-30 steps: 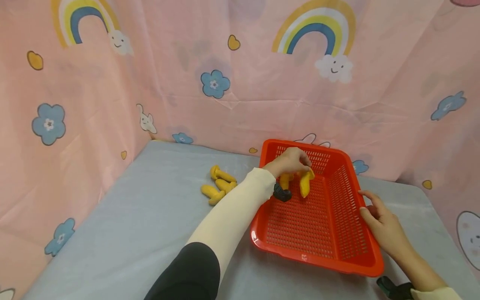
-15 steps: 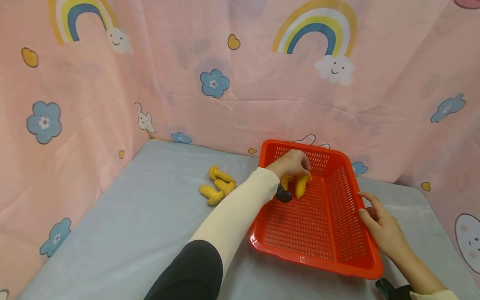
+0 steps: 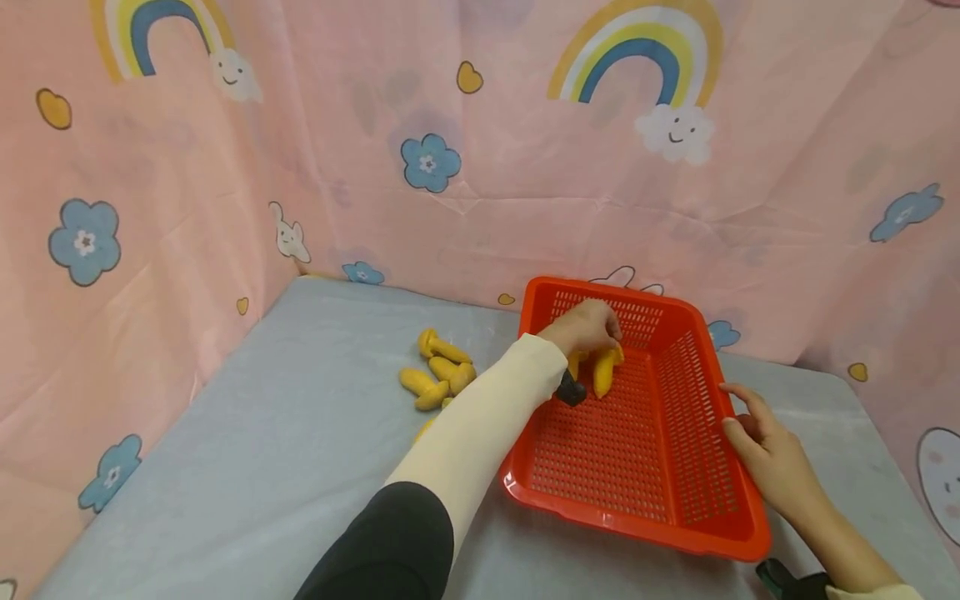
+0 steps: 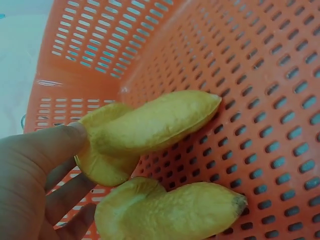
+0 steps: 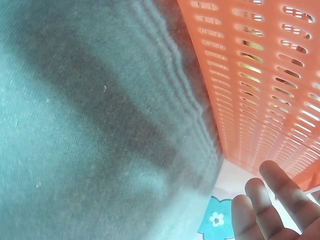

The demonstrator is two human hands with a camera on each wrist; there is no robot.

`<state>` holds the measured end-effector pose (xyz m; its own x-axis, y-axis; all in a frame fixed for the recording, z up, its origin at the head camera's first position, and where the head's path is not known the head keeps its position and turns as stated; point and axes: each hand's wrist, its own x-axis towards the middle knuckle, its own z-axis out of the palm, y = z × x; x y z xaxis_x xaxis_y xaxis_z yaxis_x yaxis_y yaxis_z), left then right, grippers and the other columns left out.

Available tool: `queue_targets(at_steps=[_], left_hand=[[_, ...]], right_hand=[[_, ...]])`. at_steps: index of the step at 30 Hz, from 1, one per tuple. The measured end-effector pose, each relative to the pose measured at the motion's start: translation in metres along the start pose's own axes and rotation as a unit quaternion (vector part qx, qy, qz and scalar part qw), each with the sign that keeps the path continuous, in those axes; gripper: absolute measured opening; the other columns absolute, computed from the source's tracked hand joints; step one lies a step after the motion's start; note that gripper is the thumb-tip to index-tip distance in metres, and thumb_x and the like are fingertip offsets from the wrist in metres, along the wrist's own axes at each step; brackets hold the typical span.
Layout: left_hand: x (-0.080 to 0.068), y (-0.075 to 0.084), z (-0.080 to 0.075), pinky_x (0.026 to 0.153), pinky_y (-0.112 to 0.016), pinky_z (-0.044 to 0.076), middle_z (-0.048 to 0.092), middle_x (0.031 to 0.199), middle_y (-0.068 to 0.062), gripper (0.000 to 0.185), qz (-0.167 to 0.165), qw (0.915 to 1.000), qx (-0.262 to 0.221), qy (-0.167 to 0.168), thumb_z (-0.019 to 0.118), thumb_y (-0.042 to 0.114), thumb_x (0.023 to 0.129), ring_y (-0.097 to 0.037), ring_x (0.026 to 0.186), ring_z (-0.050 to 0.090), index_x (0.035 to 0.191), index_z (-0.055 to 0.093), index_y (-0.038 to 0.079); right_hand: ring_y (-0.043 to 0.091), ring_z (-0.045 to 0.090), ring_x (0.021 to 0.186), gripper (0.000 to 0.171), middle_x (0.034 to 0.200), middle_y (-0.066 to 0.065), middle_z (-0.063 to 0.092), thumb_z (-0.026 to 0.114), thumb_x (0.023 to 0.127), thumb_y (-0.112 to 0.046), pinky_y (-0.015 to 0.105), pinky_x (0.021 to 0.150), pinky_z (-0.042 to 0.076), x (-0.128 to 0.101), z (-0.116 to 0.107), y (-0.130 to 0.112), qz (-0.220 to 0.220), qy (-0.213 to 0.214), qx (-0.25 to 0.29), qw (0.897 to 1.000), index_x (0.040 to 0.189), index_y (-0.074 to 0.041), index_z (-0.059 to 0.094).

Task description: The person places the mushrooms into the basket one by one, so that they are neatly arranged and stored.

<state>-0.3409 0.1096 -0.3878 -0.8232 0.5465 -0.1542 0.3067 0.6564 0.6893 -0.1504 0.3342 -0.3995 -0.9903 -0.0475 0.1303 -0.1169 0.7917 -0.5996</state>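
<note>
In the head view, my left hand (image 3: 587,325) reaches over the far left part of the red basket (image 3: 622,523). The left wrist view shows its thumb and fingers pinching a yellow mushroom (image 4: 162,122) by the cap, stem pointing away. A second yellow mushroom (image 4: 185,215) lies close beside it, near the lower fingers; whether they touch it I cannot tell. My right hand (image 3: 776,458) rests against the basket's right rim. Three of its fingers (image 5: 260,205) stretch loosely outside the perforated wall in the right wrist view.
Several yellow mushrooms (image 3: 438,371) lie in a group on the grey-covered table (image 3: 300,433), left of the basket, partly behind my left sleeve (image 3: 480,417). A pink printed curtain (image 3: 360,108) hangs behind the table and along its left.
My left hand has lowered slightly and the mushrooms under it have shifted a little left. Yellow bits show from behind my left forearm now. My right hand has stayed at the rim.
</note>
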Motion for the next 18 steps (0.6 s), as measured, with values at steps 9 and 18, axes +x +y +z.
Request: queue_targets(at_steps=[9, 18], left_hand=[[-0.0009, 0.0009, 0.0045, 0.070, -0.018, 0.050, 0.064, 0.097, 0.003, 0.008, -0.012, 0.9999, -0.003, -0.009, 0.067, 0.013, 0.090, -0.010, 0.085, 0.060, 0.098, 0.070, 0.013], [0.0058, 0.0002, 0.0048, 0.067, -0.018, 0.051, 0.064, 0.096, 0.005, 0.006, -0.019, 0.9996, 0.018, -0.013, 0.068, 0.015, 0.090, -0.010, 0.082, 0.060, 0.096, 0.070, 0.015]], right_hand=[[0.001, 0.060, 0.059, 0.048, 0.104, 0.028, 0.063, 0.040, 0.103, -0.023, 0.026, 0.049, 0.051, 0.0009, 0.0000, 0.0012, -0.007, 0.004, 0.010, 1.000, 0.149, -0.013, 0.028], [0.001, 0.060, 0.060, 0.048, 0.104, 0.029, 0.062, 0.040, 0.103, -0.023, 0.026, 0.050, 0.052, 0.0032, -0.0001, 0.0034, -0.006, 0.001, 0.013, 1.000, 0.149, -0.013, 0.028]])
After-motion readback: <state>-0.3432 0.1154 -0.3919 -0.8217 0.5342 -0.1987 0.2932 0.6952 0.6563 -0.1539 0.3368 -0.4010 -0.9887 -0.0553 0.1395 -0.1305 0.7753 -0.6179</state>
